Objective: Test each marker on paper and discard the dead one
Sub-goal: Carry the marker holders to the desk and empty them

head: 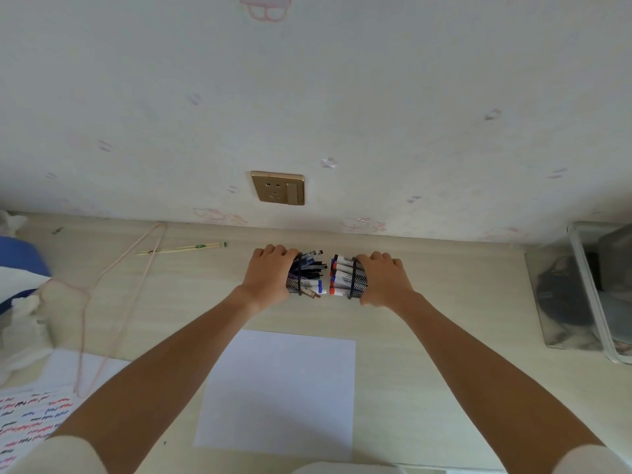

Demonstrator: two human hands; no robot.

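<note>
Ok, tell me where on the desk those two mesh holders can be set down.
Bare desk lies between the blank sheet and the clear bin, and between the sheet and the wall. The left side is crowded: pink cord, chopsticks, scribbled paper. Left hand and right hand each grip a holder.

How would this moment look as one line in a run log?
left hand grips mesh pen cup | right hand grips mesh marker cup | blank paper unmarked

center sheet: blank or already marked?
Blank. The white sheet between the forearms shows no strokes; the scribbles are on another paper at the desk's left edge.
</note>
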